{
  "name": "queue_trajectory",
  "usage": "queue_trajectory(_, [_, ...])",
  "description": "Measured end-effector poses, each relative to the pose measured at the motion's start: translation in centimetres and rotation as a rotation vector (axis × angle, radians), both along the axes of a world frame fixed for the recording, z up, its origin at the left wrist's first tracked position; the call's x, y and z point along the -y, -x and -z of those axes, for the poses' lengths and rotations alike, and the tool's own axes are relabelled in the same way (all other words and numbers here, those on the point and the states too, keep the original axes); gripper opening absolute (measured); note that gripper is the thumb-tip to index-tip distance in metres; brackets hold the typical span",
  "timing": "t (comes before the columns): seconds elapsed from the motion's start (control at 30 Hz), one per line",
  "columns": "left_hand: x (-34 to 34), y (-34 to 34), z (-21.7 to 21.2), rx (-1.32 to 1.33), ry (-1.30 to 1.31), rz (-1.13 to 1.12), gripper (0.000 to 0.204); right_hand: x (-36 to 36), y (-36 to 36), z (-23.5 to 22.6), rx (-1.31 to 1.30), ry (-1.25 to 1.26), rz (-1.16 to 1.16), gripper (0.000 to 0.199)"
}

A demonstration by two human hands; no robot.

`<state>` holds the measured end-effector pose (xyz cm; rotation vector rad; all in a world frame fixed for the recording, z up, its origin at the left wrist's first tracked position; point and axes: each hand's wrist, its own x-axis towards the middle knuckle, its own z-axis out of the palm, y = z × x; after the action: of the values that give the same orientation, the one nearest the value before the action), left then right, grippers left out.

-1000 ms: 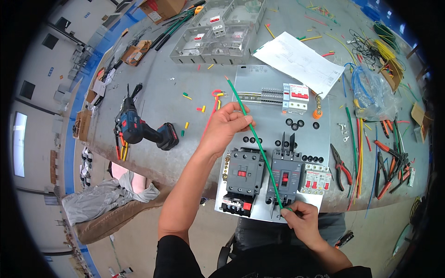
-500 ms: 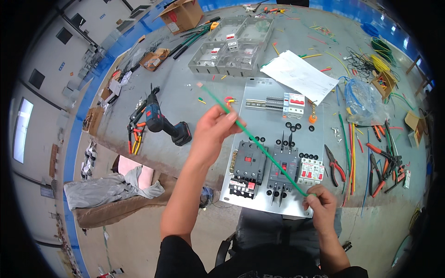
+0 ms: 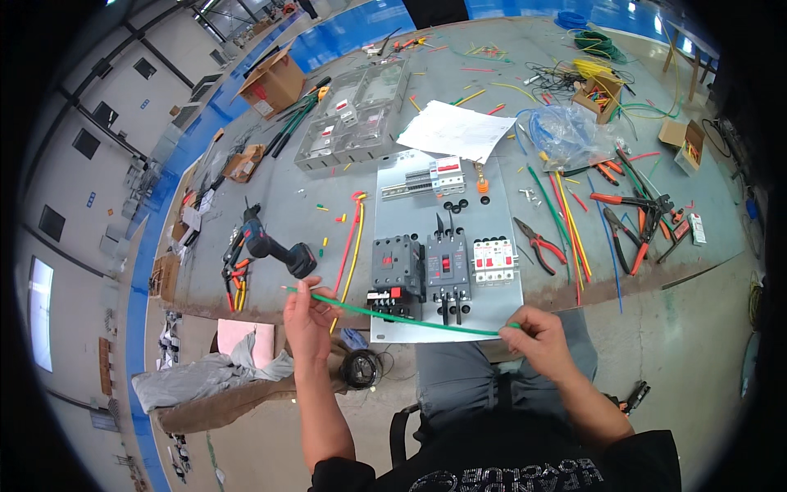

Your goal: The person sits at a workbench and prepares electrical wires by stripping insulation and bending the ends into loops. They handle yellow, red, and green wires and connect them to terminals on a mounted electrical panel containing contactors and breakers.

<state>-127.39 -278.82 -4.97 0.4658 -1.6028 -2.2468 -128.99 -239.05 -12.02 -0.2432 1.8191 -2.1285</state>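
Green wire (image 3: 410,321): spanning between your hands, long axis running roughly nine to three o'clock | your left hand (image 3: 307,324): pinching near its nine-o'clock end | your right hand (image 3: 537,338): pinching its three-o'clock end, neither being nearer | metal plate (image 3: 492,299): lying toward twelve

Lettering (image 3: 533,473) in view
Pale capitals are running across the black shirt (image 3: 500,449); the cardboard box (image 3: 279,86) is bearing a label (image 3: 262,107) too small to read.

Big grey-topped workbench (image 3: 279,179) is pretty loaded: flat silver metal plate (image 3: 397,218), blue-black cordless drill (image 3: 275,248), clear plastic compartment tray (image 3: 344,158), red-handled pliers (image 3: 535,240).
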Motion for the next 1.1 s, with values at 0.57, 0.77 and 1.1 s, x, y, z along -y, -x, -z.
queue_trajectory(0.57, [14.3,-3.4,10.4,-0.110,-0.613,-0.239,0.043,-1.3,-2.1,0.3,0.070,0.046,-0.089,0.025])
queue_trajectory(0.77, [7.6,-5.4,13.6,0.189,-0.323,-0.217,0.046,-5.6,-2.5,2.7,0.046,-0.108,0.105,0.021])
queue_trajectory(1.1, [-3.9,-8.4,14.4,0.238,0.093,-0.351,0.024,-12.1,10.7,1.4,-0.413,-0.792,0.475,0.027])
